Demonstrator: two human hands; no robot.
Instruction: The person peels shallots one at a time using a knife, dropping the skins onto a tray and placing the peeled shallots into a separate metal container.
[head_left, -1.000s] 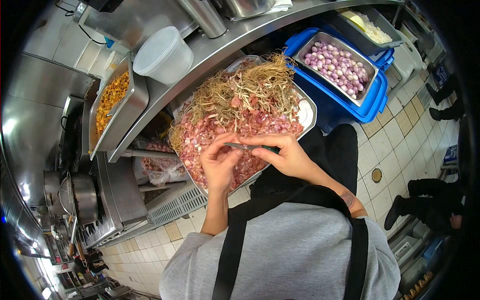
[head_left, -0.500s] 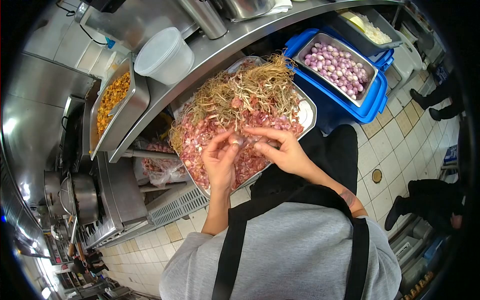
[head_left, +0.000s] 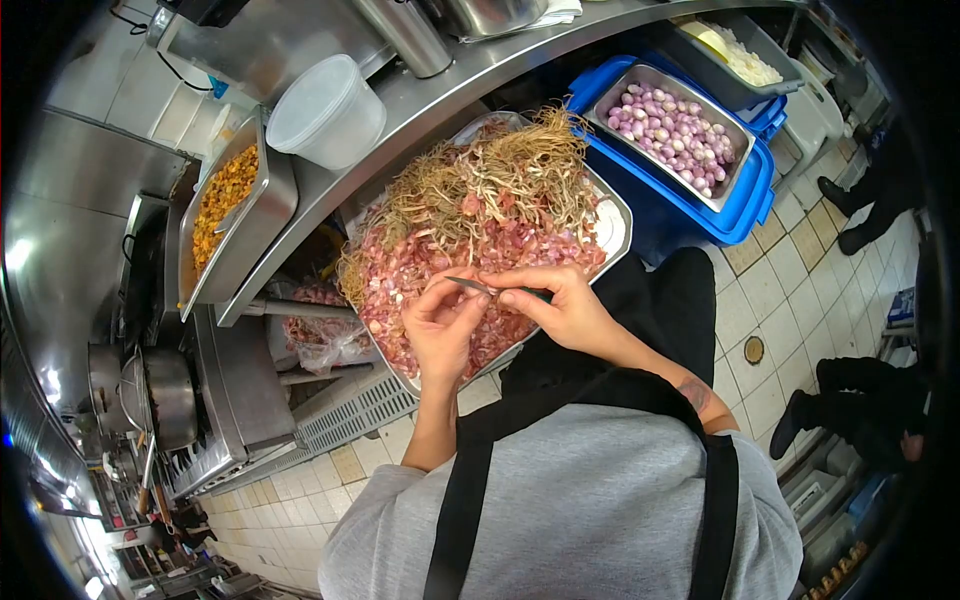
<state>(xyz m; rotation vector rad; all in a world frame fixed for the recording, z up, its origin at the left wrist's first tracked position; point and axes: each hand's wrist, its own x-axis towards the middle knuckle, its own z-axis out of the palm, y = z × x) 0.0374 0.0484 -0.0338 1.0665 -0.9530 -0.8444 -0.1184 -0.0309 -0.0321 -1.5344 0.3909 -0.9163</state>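
Observation:
My right hand (head_left: 570, 308) is closed on a small paring knife (head_left: 466, 284), its thin dark blade pointing left towards my other fingertips. My left hand (head_left: 437, 325) pinches a small shallot, mostly hidden by the fingers and blade. The two hands almost meet over a large tray (head_left: 622, 232) on my lap side. Inside lie reddish-pink shallot skins and peelings (head_left: 400, 300), with a heap of dry, stringy roots and stalks (head_left: 500, 180) at the far side.
Right of the tray, peeled purple shallots (head_left: 672, 130) fill a steel pan on a blue-lidded bin (head_left: 735, 225). A steel counter (head_left: 410, 115) carries a white tub (head_left: 328, 112) and a pan of orange diced food (head_left: 228, 195). Another person's legs (head_left: 880, 200) show at right.
The knife blade has come into view across the left fingertips, and the shallot has become mostly hidden. Both hands stay over the tray. A person's foot at right has shifted.

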